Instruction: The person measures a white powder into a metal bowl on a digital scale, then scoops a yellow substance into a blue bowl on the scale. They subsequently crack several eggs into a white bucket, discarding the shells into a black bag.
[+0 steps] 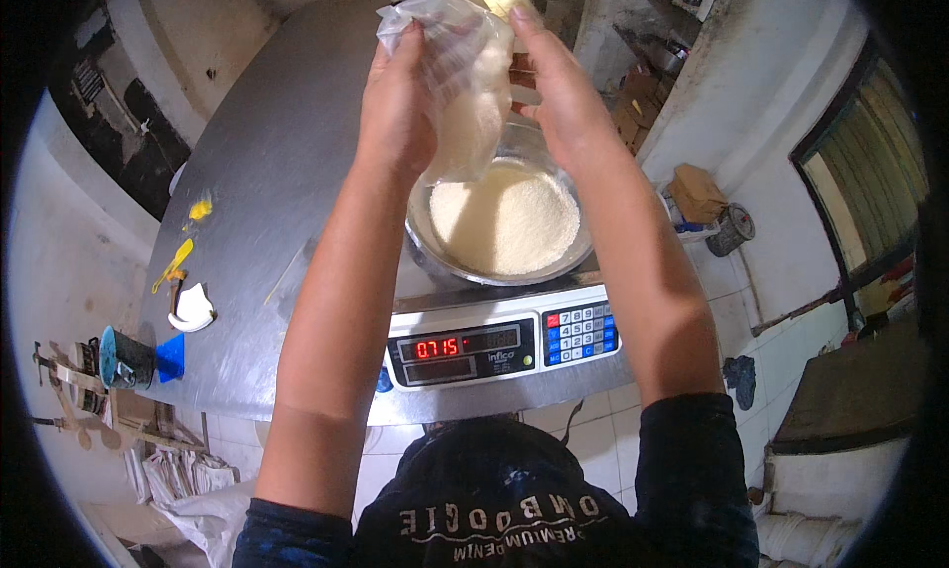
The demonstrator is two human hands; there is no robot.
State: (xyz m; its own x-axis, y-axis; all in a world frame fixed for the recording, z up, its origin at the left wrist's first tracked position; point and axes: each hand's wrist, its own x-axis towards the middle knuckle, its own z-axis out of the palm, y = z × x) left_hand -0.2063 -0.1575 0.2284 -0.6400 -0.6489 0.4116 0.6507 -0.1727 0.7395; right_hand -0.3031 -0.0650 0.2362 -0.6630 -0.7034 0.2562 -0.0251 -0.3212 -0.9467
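My left hand (400,97) grips the upper left side of a clear plastic bag (467,101) with pale granular stuff inside. My right hand (552,86) is raised at the bag's right side, fingers apart; whether its fingertips touch the plastic I cannot tell. Below the bag, a round metal bowl (489,279) holds a heap of pale cream granules (511,223). It stands at a digital scale (504,345), whose red display is lit; the scale's platform is hidden by the bowl.
The scale stands at the near edge of a metal table (245,160). On the left lie a yellow plastic tool (174,264), a white broken piece (193,307) and a blue piece (170,357), beside a dark bucket (126,357). A cardboard box (695,193) is at the right.
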